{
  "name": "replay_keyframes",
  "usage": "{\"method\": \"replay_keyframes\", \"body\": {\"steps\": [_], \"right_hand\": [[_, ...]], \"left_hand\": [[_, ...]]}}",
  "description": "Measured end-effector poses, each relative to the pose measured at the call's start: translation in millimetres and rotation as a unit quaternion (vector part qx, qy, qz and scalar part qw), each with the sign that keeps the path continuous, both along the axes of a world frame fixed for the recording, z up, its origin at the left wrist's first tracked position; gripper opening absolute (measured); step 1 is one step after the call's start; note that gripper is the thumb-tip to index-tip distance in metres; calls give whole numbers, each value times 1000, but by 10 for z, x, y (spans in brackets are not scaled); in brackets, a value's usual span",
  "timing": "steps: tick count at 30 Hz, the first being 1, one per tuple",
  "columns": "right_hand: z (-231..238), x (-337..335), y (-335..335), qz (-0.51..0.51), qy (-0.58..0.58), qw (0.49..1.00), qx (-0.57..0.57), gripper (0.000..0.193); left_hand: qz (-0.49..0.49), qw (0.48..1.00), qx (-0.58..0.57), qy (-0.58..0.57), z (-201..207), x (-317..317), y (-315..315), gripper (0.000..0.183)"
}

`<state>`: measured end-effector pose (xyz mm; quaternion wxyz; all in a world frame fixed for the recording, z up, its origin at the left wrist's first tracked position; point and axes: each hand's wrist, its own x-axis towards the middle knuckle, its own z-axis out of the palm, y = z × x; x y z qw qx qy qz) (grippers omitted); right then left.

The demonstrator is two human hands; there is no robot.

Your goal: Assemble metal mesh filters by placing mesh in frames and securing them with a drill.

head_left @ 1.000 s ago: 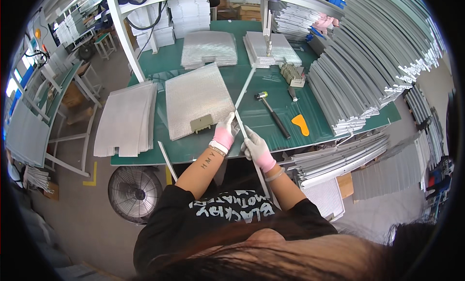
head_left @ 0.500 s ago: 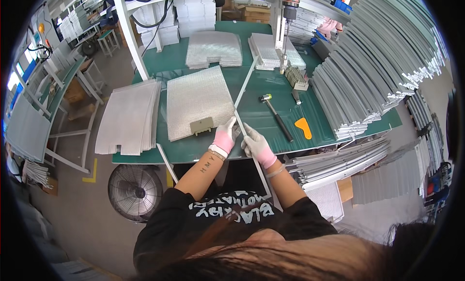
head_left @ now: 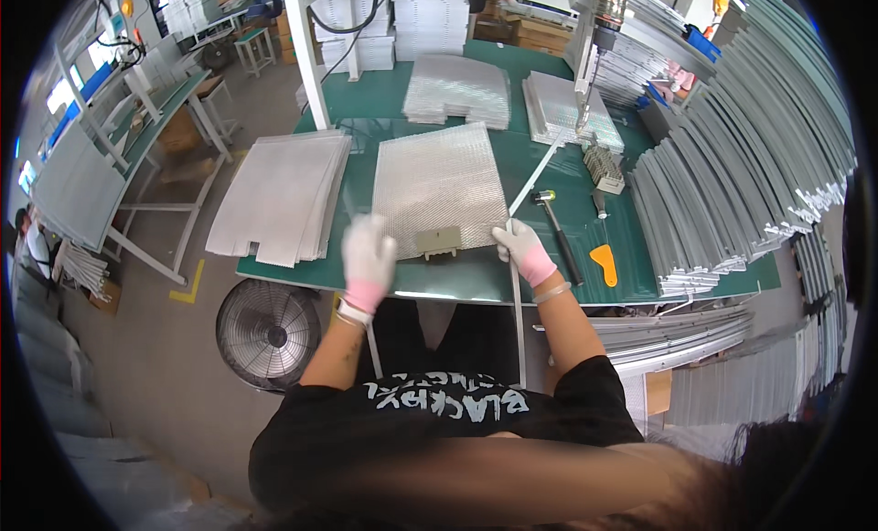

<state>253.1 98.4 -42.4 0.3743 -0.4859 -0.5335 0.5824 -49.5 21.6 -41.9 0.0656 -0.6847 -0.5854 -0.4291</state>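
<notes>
Mesh panel [head_left: 439, 188] x1, left hand [head_left: 368, 249] & right hand [head_left: 519, 246] at edge.

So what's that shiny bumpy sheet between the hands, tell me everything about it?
The mesh sheet is a silvery metal rectangle with a fine, bumpy weave. It lies flat on the green mat, near its front edge. A small tan latch sits at the middle of its near edge. The left hand is at its near left corner, blurred; the right hand is at its near right corner, beside a thin metal strip.
</notes>
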Motion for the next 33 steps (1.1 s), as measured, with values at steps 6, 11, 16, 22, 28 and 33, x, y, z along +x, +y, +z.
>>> {"method": "replay_keyframes", "body": {"steps": [6,11,16,22,28,33], "right_hand": [[-10,13,-135,8,136,990,-32,13],[117,141,-350,-5,176,984,-21,13],[338,231,-511,-20,214,976,20,10],[558,212,-718,-12,201,976,81,9],[1180,7,-1171,-13,137,973,187,23],[1601,-129,-859,-50,-19,946,318,6]], "left_hand": [[-163,959,-69,-221,-1064,-748,320,47],[-223,756,-244,-565,101,-293,-59,51],[-191,767,-227,-569,329,-113,-200,52],[-206,868,-100,-441,421,36,-436,82],[-348,757,-81,-547,659,-203,-961,51],[-227,777,-50,-585,1507,-219,-733,25]]}}
